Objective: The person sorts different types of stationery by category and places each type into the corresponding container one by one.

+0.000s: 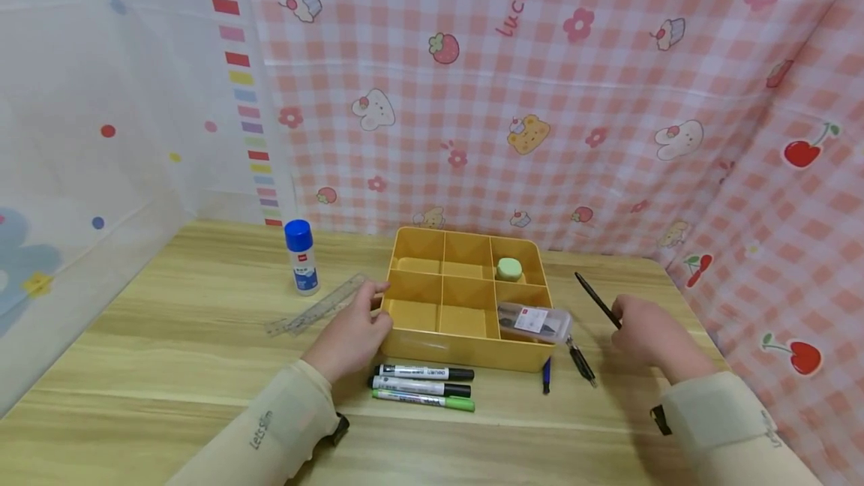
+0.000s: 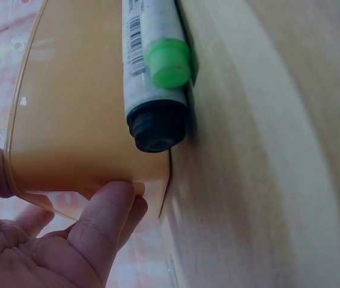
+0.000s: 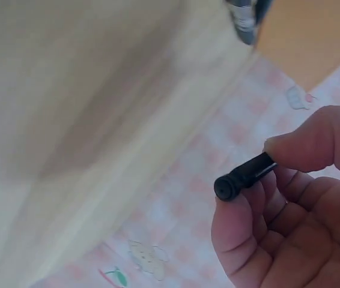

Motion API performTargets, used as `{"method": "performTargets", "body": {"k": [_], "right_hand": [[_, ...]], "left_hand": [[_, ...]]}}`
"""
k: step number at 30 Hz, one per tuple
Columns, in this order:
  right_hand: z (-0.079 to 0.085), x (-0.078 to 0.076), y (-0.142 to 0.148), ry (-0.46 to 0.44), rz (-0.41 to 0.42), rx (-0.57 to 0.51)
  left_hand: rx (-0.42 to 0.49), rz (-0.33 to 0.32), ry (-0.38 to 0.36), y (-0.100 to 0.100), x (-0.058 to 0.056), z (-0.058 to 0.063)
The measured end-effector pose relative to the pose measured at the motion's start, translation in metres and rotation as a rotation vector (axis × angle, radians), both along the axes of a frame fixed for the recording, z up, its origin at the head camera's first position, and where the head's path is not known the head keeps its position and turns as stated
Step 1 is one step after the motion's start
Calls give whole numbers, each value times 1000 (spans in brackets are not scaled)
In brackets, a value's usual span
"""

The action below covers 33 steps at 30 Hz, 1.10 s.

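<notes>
My left hand (image 1: 352, 332) holds the left side of a yellow compartment box (image 1: 466, 349), its fingers at the rim and side wall. Above the table to the right, my right hand (image 1: 646, 330) pinches a black pen (image 1: 594, 295) between thumb and fingers; one end of the pen (image 3: 245, 177) faces the right wrist camera. A clear plastic case (image 1: 540, 322) leans tilted in the box's front right compartment, jutting over the wall. In the back right compartment sits a pale green rounded item (image 1: 509, 269).
Two black-capped markers (image 1: 421, 373) and a green highlighter (image 1: 424, 400) lie before the box. A blue pen (image 1: 547, 376) and black pen-like tool (image 1: 581, 362) lie near its right corner. On the left are a glue stick (image 1: 301, 259) and clear rulers (image 1: 317, 311).
</notes>
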State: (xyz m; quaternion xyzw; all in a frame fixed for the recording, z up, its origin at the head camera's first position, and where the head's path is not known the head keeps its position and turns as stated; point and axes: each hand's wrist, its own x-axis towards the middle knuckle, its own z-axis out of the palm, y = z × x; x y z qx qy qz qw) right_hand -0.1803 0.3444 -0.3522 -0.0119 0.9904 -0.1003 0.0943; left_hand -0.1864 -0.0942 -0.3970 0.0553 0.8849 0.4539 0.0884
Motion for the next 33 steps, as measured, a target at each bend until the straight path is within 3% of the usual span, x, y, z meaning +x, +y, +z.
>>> {"method": "performTargets", "body": {"k": [11,21,29,33], "right_hand": [[28,-5,-24,49,-2,-20],[55,-12,-54,124,80,-22],[74,-25,-83,118,129,24],[82,-35,-100,73,147,76]], "left_hand": [[-17,6,-7,1,0,-1],[-2,0,-17,-1,0,-1],[-4,-3,-12,-1,-1,-2],[-4,-8,-7,-2,-2,-2]]}}
